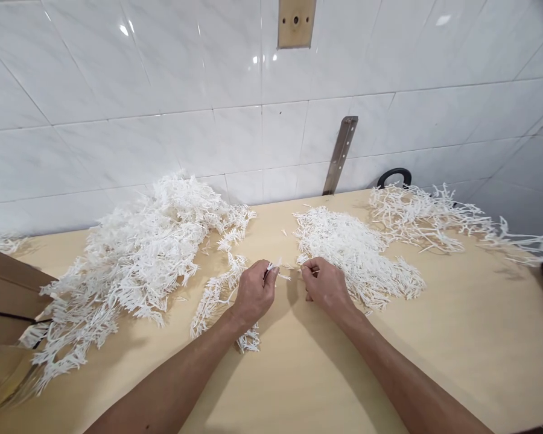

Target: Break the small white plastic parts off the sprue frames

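Head view: left hand pinches a white sprig between left pile and right pile — right hand closed at the fingertips, contents unclear — a slack pinch could drop the sprig

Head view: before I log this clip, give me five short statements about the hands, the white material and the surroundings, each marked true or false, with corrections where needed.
1. The left hand pinches a small white branched piece. True.
2. The right hand is clasped around the left. False: a gap separates the two.
3. The largest white heap lies to the right of both hands. False: the largest white heap is to their left.
4. A black ring-shaped object shows at the back of the table, partly hidden by white strands. True.
5. The wall is bare red brick. False: the wall has pale, glossy tiles.
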`<state>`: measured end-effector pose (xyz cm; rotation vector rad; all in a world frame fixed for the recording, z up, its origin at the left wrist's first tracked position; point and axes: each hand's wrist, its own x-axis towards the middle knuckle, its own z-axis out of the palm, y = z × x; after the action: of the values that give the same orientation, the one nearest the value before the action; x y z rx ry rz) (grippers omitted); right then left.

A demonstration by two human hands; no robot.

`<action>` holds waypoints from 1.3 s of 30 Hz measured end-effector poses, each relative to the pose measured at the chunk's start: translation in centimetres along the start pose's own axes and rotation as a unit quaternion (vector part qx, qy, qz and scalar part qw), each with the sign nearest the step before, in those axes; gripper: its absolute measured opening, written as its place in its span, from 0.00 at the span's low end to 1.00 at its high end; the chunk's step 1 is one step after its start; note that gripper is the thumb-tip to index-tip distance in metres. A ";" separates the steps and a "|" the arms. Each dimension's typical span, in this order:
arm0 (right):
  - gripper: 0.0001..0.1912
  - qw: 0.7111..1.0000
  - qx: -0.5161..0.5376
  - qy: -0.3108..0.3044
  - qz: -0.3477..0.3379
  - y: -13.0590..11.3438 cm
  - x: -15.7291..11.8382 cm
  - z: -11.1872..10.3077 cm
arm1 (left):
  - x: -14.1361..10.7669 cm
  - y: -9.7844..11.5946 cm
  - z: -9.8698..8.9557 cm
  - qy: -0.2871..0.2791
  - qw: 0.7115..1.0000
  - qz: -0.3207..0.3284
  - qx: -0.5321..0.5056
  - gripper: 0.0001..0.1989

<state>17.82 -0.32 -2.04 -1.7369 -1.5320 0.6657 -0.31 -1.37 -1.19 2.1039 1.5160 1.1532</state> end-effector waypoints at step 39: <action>0.07 0.957 0.196 -0.208 0.053 -2.4 -1.8 0.9 | -0.2 0.2 0.3 -0.011 0.997 0.060 -0.051 0.10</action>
<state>15.33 -1.83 -0.80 -1.4377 -1.4507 1.3615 0.07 -1.61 -1.34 2.1577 1.3078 1.2162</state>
